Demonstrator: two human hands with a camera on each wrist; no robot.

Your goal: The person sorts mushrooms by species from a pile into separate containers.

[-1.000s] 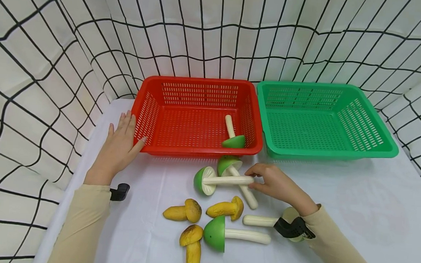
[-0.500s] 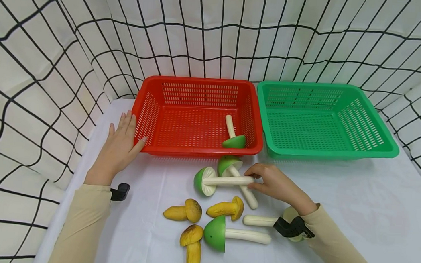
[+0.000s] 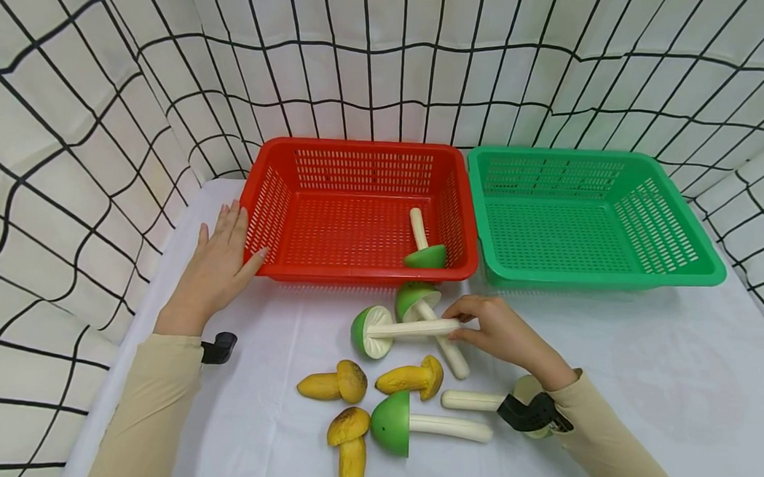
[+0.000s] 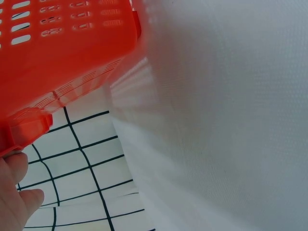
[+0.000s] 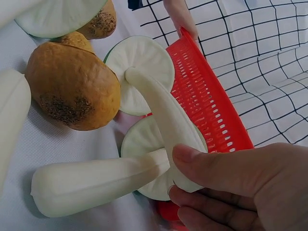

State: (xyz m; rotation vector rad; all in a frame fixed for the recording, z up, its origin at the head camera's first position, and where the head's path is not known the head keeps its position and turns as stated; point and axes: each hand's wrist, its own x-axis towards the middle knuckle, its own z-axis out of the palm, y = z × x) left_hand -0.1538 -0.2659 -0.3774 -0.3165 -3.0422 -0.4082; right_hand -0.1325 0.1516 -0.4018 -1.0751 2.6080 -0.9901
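Right hand (image 3: pixel 497 333) pinches a green-capped mushroom (image 3: pixel 414 329) by the stem; left hand (image 3: pixel 212 265) lies on the red basket (image 3: pixel 353 272)

Near the middle of the head frame, the right hand grasps the far end of the pale stem between thumb and fingers, the stem lying level and the cap pointing left. Holding it there probably suits a thin, easy grip and leaves the wide cap free, though it may let the cap end dip. The stem crosses over that of a second mushroom (image 3: pixel 451 356), whose cap sits just below the basket's front rim; whether the two touch is hard to tell.

At the left of the frame, the left hand is not clenched: its fingers lie extended along the basket's left end, thumb by the front corner. That placing would likely steady the basket.

Inside the basket, at its lower right corner, lies a smaller-looking mushroom (image 3: pixel 427 256), cap toward the front. The green basket (image 3: pixel 606 280) stands just beside it at the upper right. Three yellow mushrooms (image 3: pixel 353 391) and another green-capped one (image 3: pixel 392 423) lie loosely at the lower middle, within reach of the right hand; a pale stem (image 3: pixel 470 400) shows partly hidden behind the right wrist's black camera (image 3: pixel 525 413).
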